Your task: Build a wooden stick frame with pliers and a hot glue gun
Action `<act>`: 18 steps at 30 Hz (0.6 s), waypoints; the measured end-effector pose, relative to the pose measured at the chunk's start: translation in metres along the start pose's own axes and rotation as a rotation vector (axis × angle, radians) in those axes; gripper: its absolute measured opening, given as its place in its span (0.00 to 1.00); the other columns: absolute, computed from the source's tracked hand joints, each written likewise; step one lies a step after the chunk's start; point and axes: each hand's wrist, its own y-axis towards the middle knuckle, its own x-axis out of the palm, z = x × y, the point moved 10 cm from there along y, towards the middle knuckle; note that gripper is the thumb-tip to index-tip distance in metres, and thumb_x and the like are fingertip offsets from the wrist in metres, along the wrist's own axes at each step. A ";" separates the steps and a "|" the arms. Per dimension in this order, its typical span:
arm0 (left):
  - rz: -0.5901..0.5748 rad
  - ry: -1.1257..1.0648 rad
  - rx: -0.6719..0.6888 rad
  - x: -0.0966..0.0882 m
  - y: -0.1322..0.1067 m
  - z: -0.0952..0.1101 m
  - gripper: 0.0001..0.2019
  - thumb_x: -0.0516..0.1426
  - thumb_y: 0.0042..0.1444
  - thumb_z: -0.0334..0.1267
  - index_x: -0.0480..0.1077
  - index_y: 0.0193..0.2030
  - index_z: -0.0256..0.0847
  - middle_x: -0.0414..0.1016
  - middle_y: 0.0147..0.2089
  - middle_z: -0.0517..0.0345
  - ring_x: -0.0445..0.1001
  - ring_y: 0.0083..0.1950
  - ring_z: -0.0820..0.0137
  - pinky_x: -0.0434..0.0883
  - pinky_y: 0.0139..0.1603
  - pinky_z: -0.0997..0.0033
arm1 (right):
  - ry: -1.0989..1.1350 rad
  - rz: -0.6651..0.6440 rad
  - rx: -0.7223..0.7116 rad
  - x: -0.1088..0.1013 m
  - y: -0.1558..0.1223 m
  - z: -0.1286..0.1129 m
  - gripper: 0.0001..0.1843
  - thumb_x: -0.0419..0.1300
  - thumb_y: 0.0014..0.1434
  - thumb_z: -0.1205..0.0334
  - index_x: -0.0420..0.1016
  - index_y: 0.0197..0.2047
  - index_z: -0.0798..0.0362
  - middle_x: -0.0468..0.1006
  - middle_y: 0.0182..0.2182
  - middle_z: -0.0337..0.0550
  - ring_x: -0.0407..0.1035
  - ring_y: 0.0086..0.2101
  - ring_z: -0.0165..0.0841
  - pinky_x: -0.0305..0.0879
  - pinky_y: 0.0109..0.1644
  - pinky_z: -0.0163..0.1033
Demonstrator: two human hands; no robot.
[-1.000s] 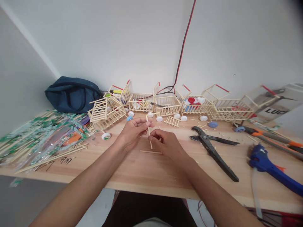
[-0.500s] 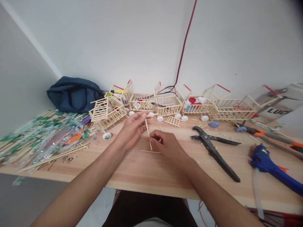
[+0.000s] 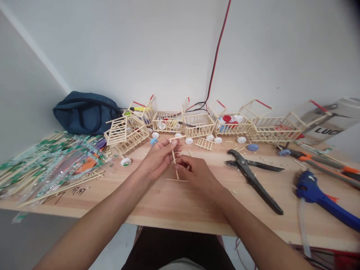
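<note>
**Two narrow pinches on one thin stick frame**

On the wooden table, stick baskets line the wall at 12 o'clock. Black cutters lie at 3 o'clock of the hands. The left hand and right hand meet at centre, each pinched narrow on a small stick frame. The frame is held near-upright just above a loose stick. Light, even pressure with fingertips close to the joint would likely serve best.
</note>
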 end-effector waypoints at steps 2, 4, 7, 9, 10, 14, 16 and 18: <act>0.016 0.025 -0.017 -0.003 0.001 -0.004 0.10 0.65 0.48 0.35 0.74 0.36 0.32 0.75 0.34 0.54 0.73 0.34 0.75 0.70 0.38 0.76 | -0.001 0.007 -0.004 0.000 0.000 0.000 0.07 0.54 0.60 0.62 0.69 0.31 0.53 0.70 0.25 0.34 0.61 0.27 0.27 0.54 0.32 0.32; 0.042 0.049 -0.022 -0.007 0.001 -0.005 0.11 0.67 0.47 0.37 0.75 0.34 0.32 0.75 0.33 0.55 0.72 0.34 0.76 0.69 0.37 0.77 | 0.001 0.011 -0.003 0.000 0.001 0.000 0.07 0.54 0.60 0.62 0.69 0.31 0.53 0.71 0.25 0.34 0.62 0.27 0.27 0.55 0.32 0.32; 0.089 0.089 -0.009 -0.012 0.000 -0.003 0.12 0.68 0.43 0.38 0.76 0.31 0.33 0.75 0.32 0.56 0.70 0.32 0.78 0.66 0.32 0.80 | -0.016 0.014 0.011 0.000 0.001 0.000 0.07 0.54 0.60 0.62 0.70 0.32 0.53 0.72 0.25 0.35 0.63 0.27 0.27 0.56 0.32 0.32; 0.108 0.123 0.003 -0.014 0.000 -0.001 0.12 0.69 0.42 0.40 0.77 0.30 0.32 0.75 0.32 0.56 0.66 0.27 0.81 0.61 0.26 0.81 | -0.046 0.013 0.022 -0.001 0.000 0.001 0.08 0.54 0.60 0.61 0.71 0.32 0.53 0.73 0.25 0.35 0.63 0.27 0.27 0.56 0.32 0.33; 0.109 0.139 0.004 -0.015 0.000 0.000 0.13 0.69 0.41 0.40 0.77 0.30 0.32 0.75 0.32 0.55 0.64 0.25 0.83 0.59 0.24 0.81 | -0.060 0.009 0.026 -0.001 0.000 0.002 0.09 0.54 0.60 0.61 0.72 0.32 0.53 0.73 0.25 0.36 0.64 0.27 0.28 0.56 0.32 0.33; 0.103 0.159 -0.028 -0.014 -0.001 0.000 0.15 0.70 0.39 0.41 0.77 0.32 0.32 0.75 0.31 0.55 0.57 0.22 0.84 0.53 0.20 0.81 | -0.090 -0.007 0.051 -0.010 -0.001 0.007 0.10 0.53 0.60 0.62 0.74 0.34 0.53 0.77 0.28 0.37 0.66 0.29 0.28 0.57 0.33 0.33; 0.115 0.154 -0.040 -0.014 -0.002 0.001 0.16 0.70 0.38 0.40 0.78 0.32 0.31 0.74 0.30 0.55 0.57 0.22 0.84 0.53 0.19 0.82 | -0.170 0.036 0.071 -0.024 -0.002 0.007 0.09 0.53 0.59 0.63 0.75 0.34 0.53 0.78 0.29 0.38 0.67 0.30 0.29 0.57 0.34 0.34; 0.119 0.155 -0.042 -0.013 -0.003 0.002 0.16 0.70 0.37 0.40 0.78 0.32 0.31 0.74 0.29 0.55 0.57 0.22 0.84 0.53 0.19 0.82 | -0.298 0.098 0.081 -0.045 -0.005 0.001 0.08 0.54 0.59 0.63 0.74 0.33 0.53 0.78 0.29 0.39 0.68 0.31 0.30 0.58 0.36 0.35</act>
